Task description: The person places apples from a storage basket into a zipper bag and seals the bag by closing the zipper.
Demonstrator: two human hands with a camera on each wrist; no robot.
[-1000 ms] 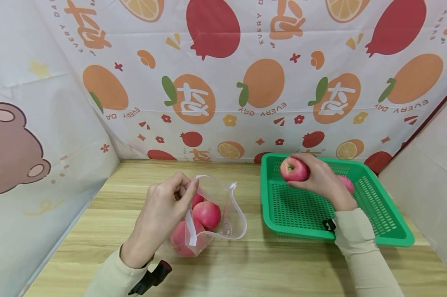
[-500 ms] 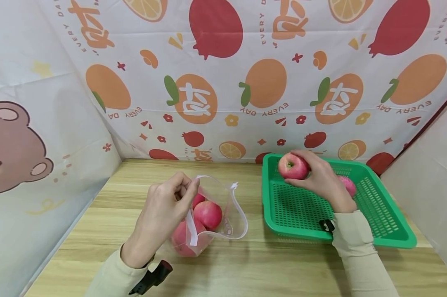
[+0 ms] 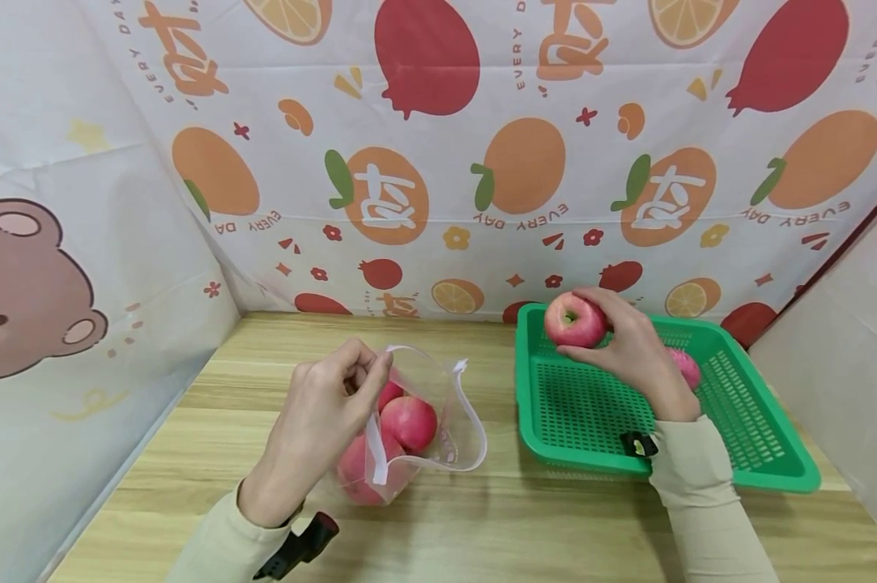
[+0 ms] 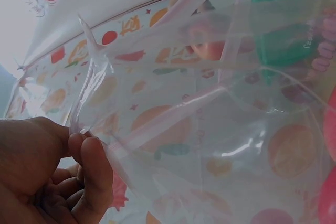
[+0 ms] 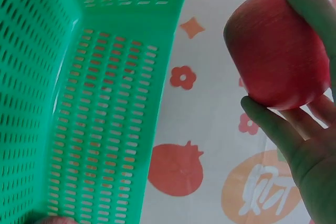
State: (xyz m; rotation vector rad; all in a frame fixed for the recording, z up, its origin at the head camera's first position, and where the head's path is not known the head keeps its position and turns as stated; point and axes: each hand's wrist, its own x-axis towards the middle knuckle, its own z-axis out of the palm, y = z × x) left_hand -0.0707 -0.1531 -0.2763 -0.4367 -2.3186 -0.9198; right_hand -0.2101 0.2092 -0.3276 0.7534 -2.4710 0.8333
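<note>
With thumb and fingertips my left hand point(image 3: 320, 413) pinches the rim of a clear zip bag point(image 3: 445, 433), whose mouth stands open. Several red apples point(image 3: 409, 423) lie inside the bag on the table. In the left wrist view the bag's plastic point(image 4: 210, 108) spreads to the right of the fingers. Over the back left of a green basket point(image 3: 591, 459), my right hand point(image 3: 631, 348) holds a red apple point(image 3: 575, 320), stem towards the head camera. The right wrist view shows that apple point(image 5: 278, 51) between thumb and fingers, beyond the basket wall.
Another pink-red fruit point(image 3: 686, 368) lies in the basket, partly hidden behind the right wrist. The wooden table point(image 3: 453, 534) meets a fruit-printed cloth point(image 3: 445, 186) at the back. White side walls stand left and right.
My right hand has risen slightly with the apple, above the basket's back rim. The left hand and the bag have kept their pose; the whole head view has shifted a little.
</note>
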